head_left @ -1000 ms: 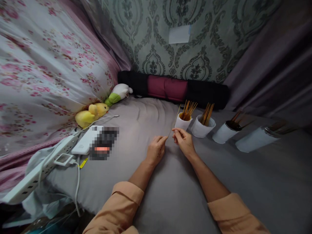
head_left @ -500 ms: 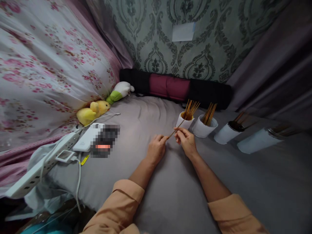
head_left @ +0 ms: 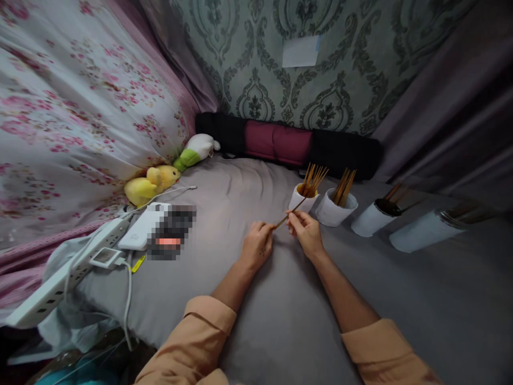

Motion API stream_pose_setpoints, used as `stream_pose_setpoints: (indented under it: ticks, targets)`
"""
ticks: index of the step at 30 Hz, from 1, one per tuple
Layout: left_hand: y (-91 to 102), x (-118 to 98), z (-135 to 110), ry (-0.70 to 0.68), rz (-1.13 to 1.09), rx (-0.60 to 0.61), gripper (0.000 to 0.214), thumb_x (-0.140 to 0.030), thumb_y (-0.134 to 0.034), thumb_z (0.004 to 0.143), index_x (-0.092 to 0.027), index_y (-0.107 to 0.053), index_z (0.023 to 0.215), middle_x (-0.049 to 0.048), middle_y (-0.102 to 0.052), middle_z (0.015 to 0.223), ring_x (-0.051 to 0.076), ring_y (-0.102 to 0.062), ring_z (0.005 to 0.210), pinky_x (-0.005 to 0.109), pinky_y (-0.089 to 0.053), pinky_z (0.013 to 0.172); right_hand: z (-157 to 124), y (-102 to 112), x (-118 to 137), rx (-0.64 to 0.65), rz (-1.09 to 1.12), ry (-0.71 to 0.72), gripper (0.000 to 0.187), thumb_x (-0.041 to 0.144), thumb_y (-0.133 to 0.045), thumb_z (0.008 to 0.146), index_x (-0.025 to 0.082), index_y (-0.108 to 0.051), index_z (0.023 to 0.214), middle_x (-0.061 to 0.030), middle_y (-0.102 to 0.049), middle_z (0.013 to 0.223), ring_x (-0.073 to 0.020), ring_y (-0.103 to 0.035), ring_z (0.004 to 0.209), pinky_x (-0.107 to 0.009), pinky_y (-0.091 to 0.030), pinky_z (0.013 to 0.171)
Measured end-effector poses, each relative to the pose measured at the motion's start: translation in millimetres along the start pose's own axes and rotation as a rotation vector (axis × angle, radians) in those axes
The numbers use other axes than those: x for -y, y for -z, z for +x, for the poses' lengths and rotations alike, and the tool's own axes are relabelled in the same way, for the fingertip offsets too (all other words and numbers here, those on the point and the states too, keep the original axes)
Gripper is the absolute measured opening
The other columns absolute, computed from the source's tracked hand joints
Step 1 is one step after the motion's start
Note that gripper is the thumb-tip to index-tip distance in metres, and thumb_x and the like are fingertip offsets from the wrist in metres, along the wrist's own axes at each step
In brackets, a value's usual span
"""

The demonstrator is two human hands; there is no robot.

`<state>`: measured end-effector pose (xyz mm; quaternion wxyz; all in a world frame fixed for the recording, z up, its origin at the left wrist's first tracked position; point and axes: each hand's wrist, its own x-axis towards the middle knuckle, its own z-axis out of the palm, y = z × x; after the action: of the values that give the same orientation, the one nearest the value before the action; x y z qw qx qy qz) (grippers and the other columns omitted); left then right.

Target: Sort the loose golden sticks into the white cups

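A thin brown stick [head_left: 282,221] slants up to the right between my two hands. Its lower end is pinched in the closed fingers of my left hand [head_left: 257,245]. Farther up, the thumb and fingers of my right hand [head_left: 305,231] close on it. The stick's upper tip points toward the leftmost white cup [head_left: 303,202], which holds several thin orange-brown sticks [head_left: 315,179]. Just right of that stands a second white cup [head_left: 335,211] with a bundle of sticks [head_left: 344,187] in it.
Two more white containers with dark sticks, one nearer [head_left: 373,220] and one farther right [head_left: 427,232], stand on the grey sheet [head_left: 224,203]. At left lie a yellow plush toy [head_left: 150,184], a white power bank [head_left: 142,227] and a power strip [head_left: 60,283]. A black-and-maroon roll [head_left: 278,141] lies along the wall.
Almost nothing differs. My left hand has turned slightly, and both hands keep hold of the stick in about the same place.
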<state>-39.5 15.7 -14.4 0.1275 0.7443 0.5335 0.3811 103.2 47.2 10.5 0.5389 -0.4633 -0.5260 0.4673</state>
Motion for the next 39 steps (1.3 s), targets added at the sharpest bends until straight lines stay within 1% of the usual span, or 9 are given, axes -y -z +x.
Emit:
stream_pose_setpoints:
  ticks: [8, 16, 20, 25, 28, 31, 35, 39]
  targets:
    - [-0.1, -1.9, 0.7, 0.033, -0.094, -0.001, 0.024, -0.017, -0.040, 0.082, -0.018, -0.060, 0.096, 0.0054, -0.056, 0.084, 0.014, -0.049, 0.081, 0.028, -0.039, 0.075, 0.5, 0.8, -0.7, -0.011, -0.014, -0.012, 0.032, 0.040, -0.057, 0.073, 0.013, -0.058, 0.090, -0.0003, -0.055, 0.062, -0.0074, -0.044, 0.046, -0.020, -0.034, 0.040]
    - [-2.1, -5.1, 2.6, 0.112, -0.240, 0.026, 0.021, -0.018, -0.044, 0.077, -0.016, -0.061, 0.091, 0.0037, -0.057, 0.077, 0.011, -0.047, 0.066, 0.025, -0.039, 0.066, 2.0, 3.2, -0.5, -0.017, -0.040, 0.001, 0.031, 0.040, -0.055, 0.073, 0.014, -0.059, 0.088, -0.0004, -0.054, 0.061, -0.0072, -0.043, 0.045, -0.019, -0.034, 0.039]
    - [-5.0, -7.4, 3.2, 0.218, -0.388, 0.080, 0.023, -0.018, -0.047, 0.074, -0.015, -0.060, 0.093, 0.0019, -0.057, 0.075, 0.009, -0.046, 0.062, 0.023, -0.038, 0.060, 2.8, 5.3, 1.8, -0.032, -0.080, 0.012, 0.031, 0.041, -0.054, 0.073, 0.014, -0.059, 0.088, -0.0004, -0.053, 0.060, -0.0082, -0.044, 0.047, -0.020, -0.035, 0.040]
    - [-9.2, -11.3, 4.2, 0.366, -0.670, 0.136, 0.027, -0.020, -0.052, 0.070, -0.013, -0.057, 0.096, 0.0008, -0.056, 0.072, 0.008, -0.047, 0.061, 0.020, -0.038, 0.057, 4.6, 9.3, 0.9, -0.032, -0.105, 0.054, 0.028, 0.040, -0.053, 0.074, 0.015, -0.059, 0.087, 0.0009, -0.052, 0.059, -0.0082, -0.043, 0.047, -0.020, -0.037, 0.042]
    - [-5.7, -16.8, 5.9, 0.473, -0.824, 0.167, 0.032, -0.021, -0.056, 0.068, -0.011, -0.056, 0.098, 0.0018, -0.057, 0.072, 0.007, -0.047, 0.058, 0.019, -0.037, 0.053, 5.4, 10.5, 0.5, -0.034, -0.103, 0.068, 0.026, 0.038, -0.053, 0.075, 0.015, -0.059, 0.086, 0.0019, -0.049, 0.057, -0.0079, -0.042, 0.046, -0.020, -0.036, 0.042]
    - [0.9, -22.4, 7.5, 0.558, -0.938, 0.204, 0.037, -0.023, -0.056, 0.068, -0.010, -0.055, 0.102, 0.0021, -0.057, 0.070, 0.006, -0.044, 0.051, 0.019, -0.034, 0.046, 6.0, 11.1, 1.1, -0.040, -0.117, 0.070, 0.026, 0.039, -0.053, 0.074, 0.015, -0.059, 0.084, 0.0023, -0.048, 0.056, -0.0081, -0.042, 0.046, -0.020, -0.035, 0.042]
    - [4.5, -23.7, 7.6, 0.595, -1.035, 0.235, 0.039, -0.026, -0.056, 0.069, -0.008, -0.055, 0.103, 0.0032, -0.058, 0.070, 0.005, -0.043, 0.048, 0.019, -0.033, 0.046, 6.2, 12.1, 1.8, -0.033, -0.129, 0.078, 0.027, 0.040, -0.052, 0.074, 0.015, -0.059, 0.083, 0.0028, -0.047, 0.054, -0.0081, -0.041, 0.044, -0.021, -0.034, 0.042]
    - [-1.1, -17.7, 5.8, 0.605, -1.150, 0.232, 0.039, -0.030, -0.056, 0.070, -0.010, -0.056, 0.103, 0.0032, -0.058, 0.071, 0.004, -0.042, 0.046, 0.019, -0.031, 0.044, 5.5, 12.9, 2.8, -0.020, -0.131, 0.078, 0.025, 0.039, -0.052, 0.075, 0.016, -0.058, 0.082, 0.0035, -0.045, 0.052, -0.0081, -0.040, 0.044, -0.020, -0.033, 0.042]
